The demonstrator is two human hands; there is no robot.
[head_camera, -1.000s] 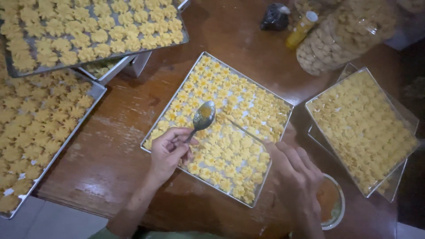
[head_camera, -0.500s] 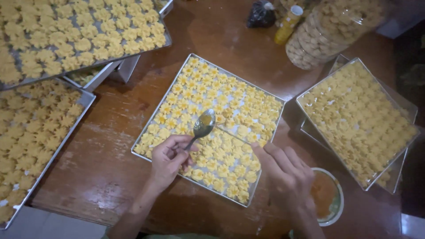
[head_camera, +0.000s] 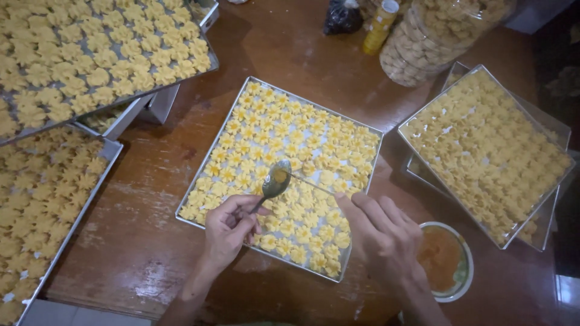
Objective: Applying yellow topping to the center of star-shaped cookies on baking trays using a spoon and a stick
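Note:
A square metal tray (head_camera: pixel 212 151) full of small yellow flower-shaped cookies (head_camera: pixel 284 139) lies in the middle of the brown wooden table. My left hand (head_camera: pixel 226 229) is over the tray's near left part and holds a metal spoon (head_camera: pixel 277 180) with a dab of orange filling in its bowl. My right hand (head_camera: pixel 380 232) is over the tray's near right corner. It pinches a thin stick (head_camera: pixel 309 183) whose tip reaches the spoon's bowl. A small bowl of orange filling (head_camera: pixel 444 259) sits just right of my right hand.
Similar cookie trays surround the middle one: two stacked at the right (head_camera: pixel 483 151), one raised at the upper left (head_camera: pixel 90 54), one at the left edge (head_camera: pixel 42 205). A clear jar of cookies (head_camera: pixel 435 36), a yellow bottle (head_camera: pixel 377 24) and a dark bag (head_camera: pixel 341 15) stand at the back.
My right hand has moved a little left toward the spoon, and the stick's tip now meets the spoon's bowl. My left hand keeps the spoon over the tray, slightly lower.

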